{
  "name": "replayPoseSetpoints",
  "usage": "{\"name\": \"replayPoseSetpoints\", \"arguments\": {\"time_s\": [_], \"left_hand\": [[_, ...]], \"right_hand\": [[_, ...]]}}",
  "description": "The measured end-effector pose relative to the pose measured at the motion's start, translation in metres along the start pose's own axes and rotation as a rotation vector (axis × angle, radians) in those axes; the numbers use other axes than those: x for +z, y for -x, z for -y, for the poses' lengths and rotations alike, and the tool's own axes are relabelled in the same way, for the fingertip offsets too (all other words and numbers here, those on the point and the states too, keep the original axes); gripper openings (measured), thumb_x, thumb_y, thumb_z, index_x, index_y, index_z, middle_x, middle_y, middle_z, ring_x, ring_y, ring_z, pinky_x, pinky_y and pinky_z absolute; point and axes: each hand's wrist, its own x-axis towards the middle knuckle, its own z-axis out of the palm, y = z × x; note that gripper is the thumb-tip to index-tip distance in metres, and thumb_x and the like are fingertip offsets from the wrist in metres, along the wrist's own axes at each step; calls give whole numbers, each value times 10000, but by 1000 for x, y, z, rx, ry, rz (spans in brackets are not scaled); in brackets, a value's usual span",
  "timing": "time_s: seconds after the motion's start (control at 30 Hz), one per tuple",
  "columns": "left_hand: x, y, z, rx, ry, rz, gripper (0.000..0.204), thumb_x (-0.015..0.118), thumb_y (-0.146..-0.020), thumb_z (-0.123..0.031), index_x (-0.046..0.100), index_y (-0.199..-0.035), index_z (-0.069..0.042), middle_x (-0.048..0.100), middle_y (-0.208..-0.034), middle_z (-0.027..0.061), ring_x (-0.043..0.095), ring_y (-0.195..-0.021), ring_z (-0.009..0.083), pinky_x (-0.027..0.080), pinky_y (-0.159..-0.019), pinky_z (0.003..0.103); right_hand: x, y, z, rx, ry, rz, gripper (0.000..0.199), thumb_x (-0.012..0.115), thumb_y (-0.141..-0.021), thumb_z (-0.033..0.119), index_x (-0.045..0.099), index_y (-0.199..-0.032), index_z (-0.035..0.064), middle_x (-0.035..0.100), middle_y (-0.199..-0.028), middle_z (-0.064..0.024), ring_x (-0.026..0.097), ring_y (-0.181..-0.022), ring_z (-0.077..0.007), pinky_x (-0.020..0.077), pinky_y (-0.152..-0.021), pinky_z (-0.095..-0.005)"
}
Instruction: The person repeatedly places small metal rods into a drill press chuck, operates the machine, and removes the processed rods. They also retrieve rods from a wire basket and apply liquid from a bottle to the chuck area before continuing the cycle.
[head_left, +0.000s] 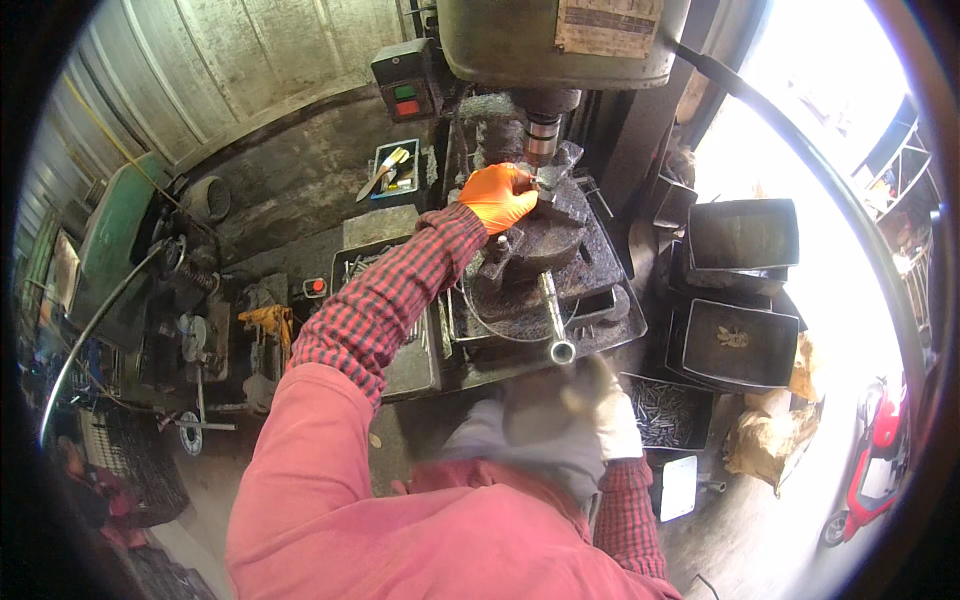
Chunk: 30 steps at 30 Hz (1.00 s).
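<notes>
My left hand, in an orange glove, reaches to the vise on the drill press table. Its fingers are pinched together at the jaws, just below the drill chuck; the small thing between them is hidden. Toward me from the vise juts a metal tube handle with an open round end. My right hand, in a whitish glove, is low beside my lap, near the bin of small metal pieces. Motion smears its fingers, so what it holds, if anything, does not show.
The drill press head overhangs the vise. A switch box with green and red buttons stands behind, near a small tray with a brush. Dark bins are stacked at right. Left holds a cluttered bench with a red-button box.
</notes>
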Motion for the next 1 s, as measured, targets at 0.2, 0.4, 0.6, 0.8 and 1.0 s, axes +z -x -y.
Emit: {"name": "replayPoseSetpoints", "arguments": {"time_s": [0.2,0.4,0.6,0.8,1.0], "left_hand": [[9,0,7,-36,34,-30,294,719,-866,-328,792,-1009,-82,737,-1089,145,727,-1031,316,556,-893,402],[16,-8,19,65,-69,-113,316,722,-867,-331,785,-1015,-59,727,-1080,140,716,-1007,320,554,-889,396],[14,-12,23,114,-63,-86,316,739,-858,-325,785,-1010,-52,719,-1047,129,712,-972,299,553,-856,390],[11,-11,20,36,-11,-69,314,751,-857,-335,790,-1004,-61,727,-1035,122,724,-979,303,558,-852,391],[10,-12,16,-27,103,-58,360,779,-850,-385,772,-1015,-65,768,-990,135,749,-926,287,566,-844,373]], "right_hand": [[49,-10,30,220,207,29,560,620,-1016,507,635,-1321,38,741,-1013,-197,715,-898,-335,574,-820,-442],[81,20,118,42,-282,531,605,402,-1078,521,579,-1419,52,637,-860,-65,599,-749,-227,538,-854,-396],[-47,-3,151,-629,287,313,463,571,-977,355,647,-1315,47,683,-960,-109,661,-895,-272,470,-1026,-473],[-41,-39,89,-109,713,189,367,741,-876,189,715,-1212,42,730,-1060,-154,724,-1041,-317,403,-1198,-550],[80,1,130,-28,-297,711,551,565,-1022,328,520,-1501,60,679,-1311,-159,653,-1107,-247,525,-997,-403]]}}
